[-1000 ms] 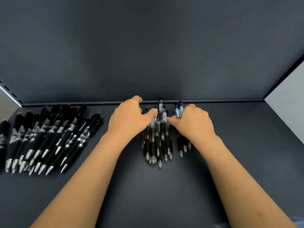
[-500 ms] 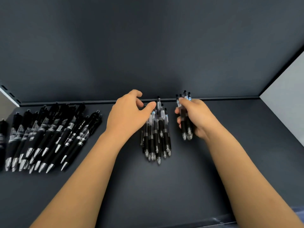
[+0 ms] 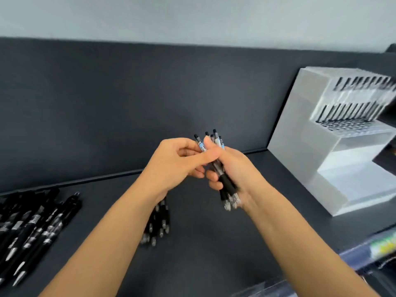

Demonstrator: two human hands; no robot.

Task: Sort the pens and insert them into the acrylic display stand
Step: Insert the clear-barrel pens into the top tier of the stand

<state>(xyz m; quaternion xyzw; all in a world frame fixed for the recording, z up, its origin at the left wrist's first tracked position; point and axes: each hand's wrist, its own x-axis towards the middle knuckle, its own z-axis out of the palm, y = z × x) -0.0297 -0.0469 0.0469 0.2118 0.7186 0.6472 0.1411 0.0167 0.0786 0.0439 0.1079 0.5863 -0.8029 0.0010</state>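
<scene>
My right hand (image 3: pixel 232 168) grips a bundle of clear-barrelled black pens (image 3: pixel 227 187), tips down, held up above the dark shelf. My left hand (image 3: pixel 177 161) pinches one pen of that bundle near its top end (image 3: pixel 200 144) between thumb and fingers. Under my left forearm a small heap of the same pens (image 3: pixel 157 224) lies on the shelf. At the right stands the stepped acrylic display stand (image 3: pixel 300 146), with a row of several pens (image 3: pixel 353 101) standing in its upper tier.
A large row of black pens (image 3: pixel 32 230) lies at the left end of the dark shelf (image 3: pixel 203 243). The shelf's dark back panel (image 3: pixel 128 103) rises behind. A shelf edge with a label strip (image 3: pixel 383 245) shows at the lower right.
My right hand has lifted its bundle of pens up off the shelf. My left hand left the heap and now pinches a pen in that bundle. The view swung right, revealing the stand.
</scene>
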